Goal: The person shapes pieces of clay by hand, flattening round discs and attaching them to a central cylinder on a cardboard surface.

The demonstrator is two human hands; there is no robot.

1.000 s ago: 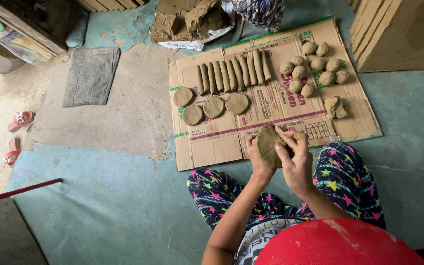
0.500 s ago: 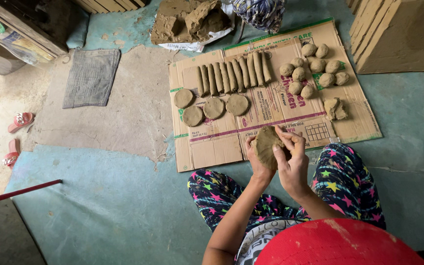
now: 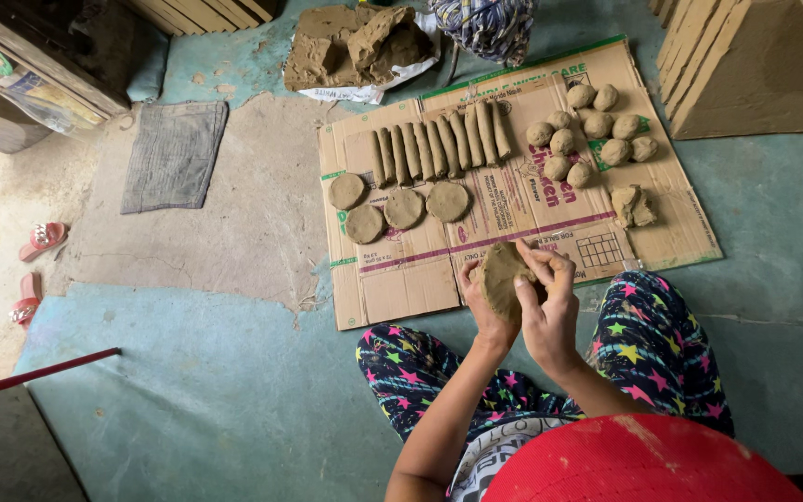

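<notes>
- Red rounded cap [image 3: 643, 460], bottom edge of frame; matte, scuffed.
- Star-print trousers [image 3: 662, 335], dark cloth with bright stars, lower centre to lower right.
- Left hand [image 3: 483, 302], lower centre: cupped under and behind the clay disc, fingers wrapped round its left edge.
- Right hand [image 3: 548, 302], just right of it: fingers curled, tips pressing on the disc's right rim.
- Clay disc [image 3: 502, 277], held between both hands above the cardboard's near edge; flat, roundish, grey-brown, dull and slightly rough.
- Cardboard sheet [image 3: 420, 279], flattened carton on green floor, centre frame.
- Four flat clay discs [image 3: 403, 207], centre left of the sheet; smooth-topped.
- Clay rolls [image 3: 439, 147], a row of finger-shaped cylinders, side by side.
- Clay balls [image 3: 587, 139], clustered upper right.
- Raw clay slabs [image 3: 355, 42], cracked and lumpy, top centre.
- Grey cloth [image 3: 174, 153], upper left.
</notes>
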